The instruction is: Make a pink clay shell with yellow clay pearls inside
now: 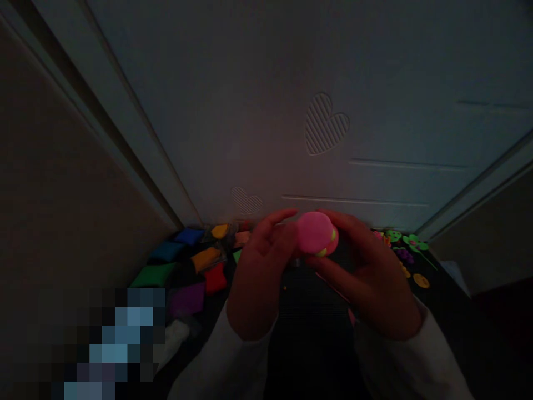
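Note:
A round pink modelling-clay piece [315, 232] is held up in front of me, with two pink layers and yellow-green bits showing between them at its right and lower edge. My right hand [366, 272] grips it from the right, thumb below and fingers above. From the other side my left hand [264, 266] presses its thumb against the left edge, while the index finger stretches out above. The other left fingers are curled and partly hidden. Beneath the hands lies a dark ridged table surface [308, 316].
Coloured clay packs lie on the left, among them a green pack [153, 275], a purple pack [187, 299] and a red pack [215, 279]. Finished-looking clay shapes sit at the right, including a yellow disc [421, 280] and purple clay balls [403, 255]. A pale panel [258, 111] with embossed hearts rises behind.

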Available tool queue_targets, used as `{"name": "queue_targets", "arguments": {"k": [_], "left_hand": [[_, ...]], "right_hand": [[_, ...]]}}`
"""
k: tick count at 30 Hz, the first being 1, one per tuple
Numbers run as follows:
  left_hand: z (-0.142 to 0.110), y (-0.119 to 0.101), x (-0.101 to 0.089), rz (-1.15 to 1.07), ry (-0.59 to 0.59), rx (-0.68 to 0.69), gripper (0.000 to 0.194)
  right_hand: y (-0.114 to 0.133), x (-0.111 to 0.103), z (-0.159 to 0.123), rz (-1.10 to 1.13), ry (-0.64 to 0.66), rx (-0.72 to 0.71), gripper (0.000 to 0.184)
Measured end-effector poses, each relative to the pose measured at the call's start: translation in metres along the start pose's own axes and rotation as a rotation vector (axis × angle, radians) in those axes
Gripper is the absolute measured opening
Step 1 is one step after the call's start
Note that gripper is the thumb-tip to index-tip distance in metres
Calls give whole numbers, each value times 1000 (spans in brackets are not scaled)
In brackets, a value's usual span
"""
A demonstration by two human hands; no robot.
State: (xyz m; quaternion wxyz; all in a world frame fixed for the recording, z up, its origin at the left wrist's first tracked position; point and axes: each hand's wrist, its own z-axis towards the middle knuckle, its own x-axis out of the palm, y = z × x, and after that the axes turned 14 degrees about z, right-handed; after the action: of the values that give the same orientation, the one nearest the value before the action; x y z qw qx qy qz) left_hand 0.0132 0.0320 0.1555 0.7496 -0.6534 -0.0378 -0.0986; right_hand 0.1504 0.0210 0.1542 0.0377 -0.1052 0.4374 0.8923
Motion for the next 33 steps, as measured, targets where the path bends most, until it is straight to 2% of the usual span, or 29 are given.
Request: {"name": "queue_targets", "arguments": {"k": [3,8,16,18,22,26,29,33], "left_hand": [[-4,0,-4,59,-58,113,28],[-8,2,-5,183,33,218,22],[-9,2,-4,232,11,235,21],[-10,3,-5,282,-25,261,22],[-12,4,-9,500,-137,451,23],[-10,3,-12,659,-146,665,33],[-9,0,-11,662,-146,712,33],[-9,-2,-8,659,-167,698,28]], "right_hand": [[1,0,-1,72,-22,56,45],[2,1,-2,189,-40,140,45],[5,0,-2,329,-28,155,42],[6,1,-1,329,-34,150,41],[6,1,-1,304,-62,174,40],[6,1,-2,320,-82,173,40],[6,0,-2,349,-76,161,41],[7,0,-2,372,-69,164,41]]}}
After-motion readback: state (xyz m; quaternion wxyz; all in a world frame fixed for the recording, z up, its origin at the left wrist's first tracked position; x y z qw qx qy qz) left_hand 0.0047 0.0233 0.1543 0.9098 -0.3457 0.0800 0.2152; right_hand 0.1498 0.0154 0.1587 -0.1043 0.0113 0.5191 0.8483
